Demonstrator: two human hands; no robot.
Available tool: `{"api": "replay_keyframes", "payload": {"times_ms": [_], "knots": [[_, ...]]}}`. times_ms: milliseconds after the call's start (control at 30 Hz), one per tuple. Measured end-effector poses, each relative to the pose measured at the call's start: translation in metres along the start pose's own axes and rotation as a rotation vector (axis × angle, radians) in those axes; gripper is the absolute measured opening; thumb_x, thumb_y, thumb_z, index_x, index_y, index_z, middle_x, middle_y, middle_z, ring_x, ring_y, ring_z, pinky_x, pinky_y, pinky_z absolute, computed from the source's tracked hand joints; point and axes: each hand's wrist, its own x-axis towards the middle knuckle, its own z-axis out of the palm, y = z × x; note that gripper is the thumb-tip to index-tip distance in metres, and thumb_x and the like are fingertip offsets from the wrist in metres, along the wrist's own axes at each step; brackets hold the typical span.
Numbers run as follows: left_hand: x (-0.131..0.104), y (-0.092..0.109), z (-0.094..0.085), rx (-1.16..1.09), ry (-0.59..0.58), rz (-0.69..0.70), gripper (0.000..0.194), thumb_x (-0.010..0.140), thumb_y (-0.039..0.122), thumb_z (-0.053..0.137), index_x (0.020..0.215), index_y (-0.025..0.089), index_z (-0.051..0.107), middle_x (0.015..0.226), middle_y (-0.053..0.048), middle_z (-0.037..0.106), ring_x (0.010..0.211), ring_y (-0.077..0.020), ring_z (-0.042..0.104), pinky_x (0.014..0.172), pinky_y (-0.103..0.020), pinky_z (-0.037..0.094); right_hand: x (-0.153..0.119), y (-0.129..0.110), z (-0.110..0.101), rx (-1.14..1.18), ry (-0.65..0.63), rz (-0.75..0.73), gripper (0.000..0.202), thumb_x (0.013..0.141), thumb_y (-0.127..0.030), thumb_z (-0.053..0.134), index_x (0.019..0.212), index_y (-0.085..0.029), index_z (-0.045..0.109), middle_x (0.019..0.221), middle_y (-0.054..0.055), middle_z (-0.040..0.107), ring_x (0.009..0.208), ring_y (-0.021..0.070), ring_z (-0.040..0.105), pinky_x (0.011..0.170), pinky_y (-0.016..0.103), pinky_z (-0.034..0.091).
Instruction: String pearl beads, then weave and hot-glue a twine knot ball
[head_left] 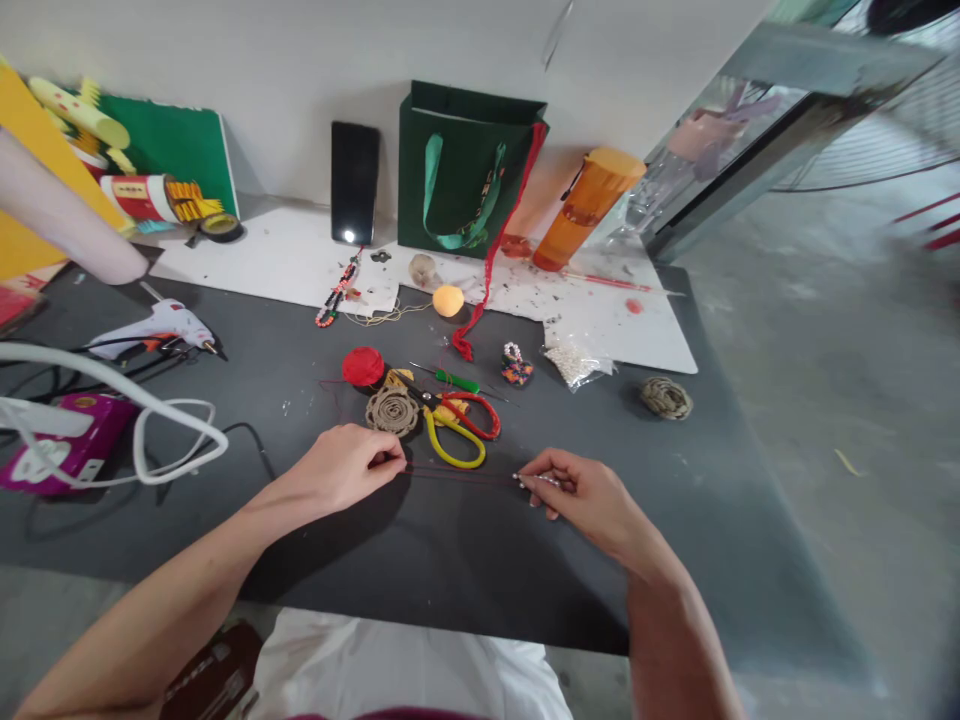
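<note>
A thin dark red thread runs between my two hands above the grey tabletop, in what looks like two strands. My left hand pinches its left end. At the other end, my right hand is closed on a short string of small white beads, partly hidden by the fingers. Just beyond the thread lie scissors with one red and one yellow handle. Close to my left fingers sits a coiled brown cord flower. Behind it are a red spool of thread and a green-handled hook.
A bag of white beads and a cord bundle lie to the right. Left are a glue gun and white cables. A phone, green paper bag and orange bottle stand along the wall.
</note>
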Motion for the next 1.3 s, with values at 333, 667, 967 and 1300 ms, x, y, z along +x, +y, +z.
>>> {"api": "replay_keyframes", "payload": {"times_ms": [333,667,967,1300], "knots": [[0.0,-0.001,0.003,0.137,0.039,-0.048,0.023,0.085,0.029,0.048,0.084,0.025,0.07,0.074,-0.001,0.072,0.066,-0.0173,0.064,0.057,-0.024,0.036,0.004,-0.018,-0.028,-0.455,0.2,-0.163,0.017,0.08,-0.04,0.06,0.084,-0.025,0.067,0.067,0.0,0.066,0.056,0.016,0.057,0.055,0.027,0.04],[-0.004,-0.003,0.006,0.199,0.201,0.068,0.028,0.088,0.028,0.045,0.087,0.026,0.073,0.085,-0.003,0.071,0.077,-0.0179,0.065,0.059,-0.025,0.041,0.095,-0.004,-0.076,-0.583,0.822,-0.085,0.029,0.082,-0.034,0.055,0.105,-0.019,0.062,0.105,0.011,0.06,0.071,0.0197,0.06,0.067,0.032,0.041],[-0.006,-0.008,0.002,0.236,0.466,0.147,0.031,0.089,0.029,0.041,0.092,0.028,0.072,0.089,-0.001,0.073,0.081,-0.017,0.066,0.06,-0.024,0.044,0.12,0.024,-0.078,-0.488,0.858,-0.086,0.027,0.08,-0.032,0.054,0.099,-0.015,0.064,0.092,0.011,0.062,0.074,0.0216,0.057,0.075,0.034,0.043],[-0.002,-0.015,-0.003,0.335,0.654,0.094,0.036,0.088,0.019,0.038,0.108,0.025,0.068,0.107,-0.004,0.067,0.098,-0.0205,0.062,0.073,-0.027,0.047,0.128,0.031,-0.084,-0.296,0.838,-0.093,0.016,0.072,-0.03,0.059,0.079,-0.017,0.065,0.077,0.009,0.068,0.075,0.024,0.062,0.075,0.035,0.046]]}}
